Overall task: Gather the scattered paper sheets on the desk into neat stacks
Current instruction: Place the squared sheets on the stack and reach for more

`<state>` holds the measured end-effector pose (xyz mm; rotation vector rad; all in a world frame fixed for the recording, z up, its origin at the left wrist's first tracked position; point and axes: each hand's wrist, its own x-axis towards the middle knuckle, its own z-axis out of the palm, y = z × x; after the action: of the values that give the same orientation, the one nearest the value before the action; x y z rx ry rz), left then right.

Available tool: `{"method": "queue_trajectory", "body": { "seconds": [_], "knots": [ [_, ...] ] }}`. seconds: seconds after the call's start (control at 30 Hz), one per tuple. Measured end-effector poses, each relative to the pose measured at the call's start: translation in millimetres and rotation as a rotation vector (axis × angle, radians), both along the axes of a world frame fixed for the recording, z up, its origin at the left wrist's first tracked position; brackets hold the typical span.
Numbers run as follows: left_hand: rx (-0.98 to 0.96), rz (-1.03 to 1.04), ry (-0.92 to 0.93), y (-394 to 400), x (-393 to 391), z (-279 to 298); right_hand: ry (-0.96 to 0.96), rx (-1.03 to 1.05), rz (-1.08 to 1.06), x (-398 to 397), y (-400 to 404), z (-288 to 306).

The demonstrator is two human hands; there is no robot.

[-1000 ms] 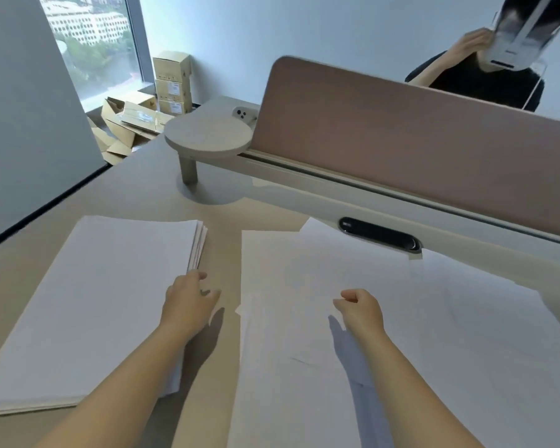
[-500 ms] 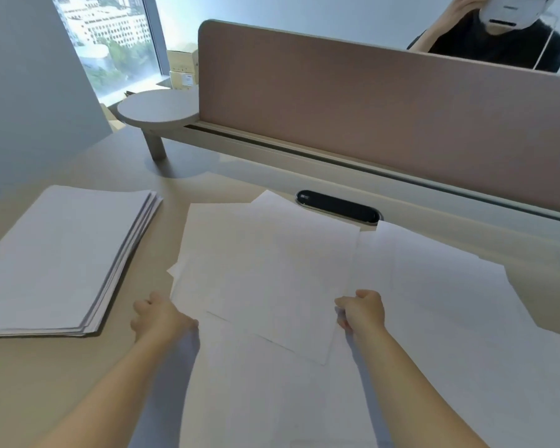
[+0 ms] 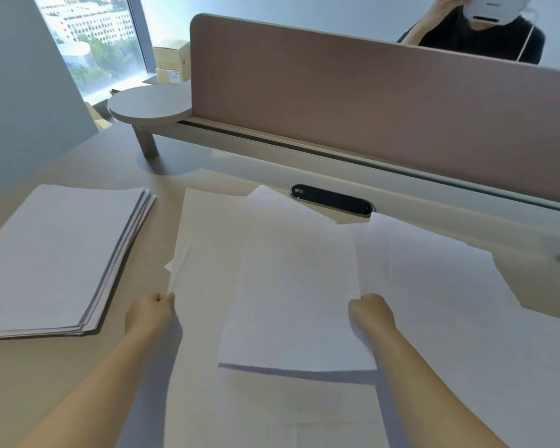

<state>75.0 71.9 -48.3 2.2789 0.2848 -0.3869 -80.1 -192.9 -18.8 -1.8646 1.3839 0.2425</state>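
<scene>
On the beige desk (image 3: 39, 376), a neat stack (image 3: 55, 257) lies left of loose sheets (image 3: 434, 286) (overlapping untidily). The left hand (image 3: 149, 313) pinches one sheet's (image 3: 207, 240) edge; the right hand (image 3: 370, 313) apparently grips a lifted sheet (image 3: 298, 299). A brown divider (image 3: 369, 101) stands behind.

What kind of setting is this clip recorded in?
Most likely a shared office. A fabric privacy divider splits facing desks, a black cable grommet sits in the desktop, and a high window overlooks city buildings.

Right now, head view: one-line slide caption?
Both hands, left hand and right hand, pinch loose paper sheets beside a finished stack.
</scene>
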Motion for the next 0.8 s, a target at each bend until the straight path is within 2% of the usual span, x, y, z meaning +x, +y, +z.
{"method": "queue_trajectory", "body": {
  "seconds": [0.13,0.23,0.37,0.47,0.53,0.6,0.8],
  "knots": [
    [-0.084,-0.010,-0.014,-14,-3,5,0.144,-0.233,-0.071,-32,-6,8],
    [-0.101,-0.065,-0.010,-24,-10,8,0.135,-0.252,-0.090,-43,-9,4],
    [-0.127,-0.167,-0.002,-35,-19,5,0.103,-0.249,0.017,-35,4,-3],
    [-0.162,-0.200,0.032,-36,-19,4,-0.097,-0.095,0.016,-27,21,-13],
    [-0.198,-0.191,0.055,-34,-15,6,-0.377,0.132,-0.113,-22,31,-13],
    [-0.218,-0.168,0.085,-28,-11,8,-0.533,0.312,-0.235,-16,36,-13],
    [-0.320,-0.183,0.215,-12,-6,1,-0.430,0.315,-0.196,7,57,-26]
  ]
}}
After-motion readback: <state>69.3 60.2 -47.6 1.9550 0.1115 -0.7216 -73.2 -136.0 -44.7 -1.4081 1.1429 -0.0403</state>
